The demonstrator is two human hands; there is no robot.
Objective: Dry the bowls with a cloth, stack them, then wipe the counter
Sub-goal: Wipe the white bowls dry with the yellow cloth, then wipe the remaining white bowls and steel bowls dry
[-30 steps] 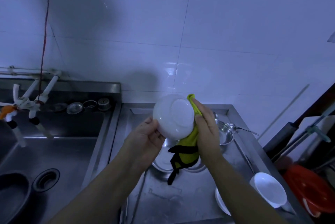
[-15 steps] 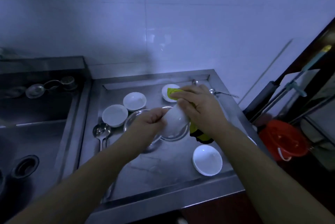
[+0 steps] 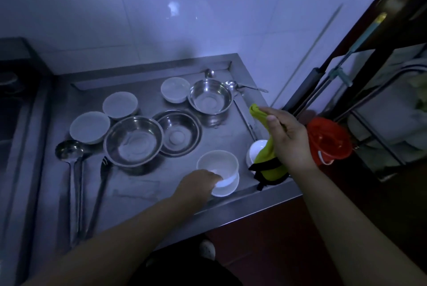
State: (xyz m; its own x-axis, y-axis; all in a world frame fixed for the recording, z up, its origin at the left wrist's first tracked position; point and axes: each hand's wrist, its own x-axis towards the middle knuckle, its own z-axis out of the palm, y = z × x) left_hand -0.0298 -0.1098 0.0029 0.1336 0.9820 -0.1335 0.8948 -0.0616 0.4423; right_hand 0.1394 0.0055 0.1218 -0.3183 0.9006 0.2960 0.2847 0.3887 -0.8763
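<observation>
Stacking is in hand: the left hand [image 3: 198,182] grips the rim of a white bowl [image 3: 218,168], apparently seated on another at the counter's [image 3: 138,189] near edge. The right hand [image 3: 287,139] clasps the yellow cloth [image 3: 265,147]. Next, let go and fetch an undried bowl.

The steel tabletop [image 3: 233,133] carried three white bowls [image 3: 120,103] towards the back, three metal bowls [image 3: 133,140] in the middle, a ladle [image 3: 69,152] and fork [image 3: 104,165] at the left, and two stacked white bowls [image 3: 225,189] near the front edge.
</observation>
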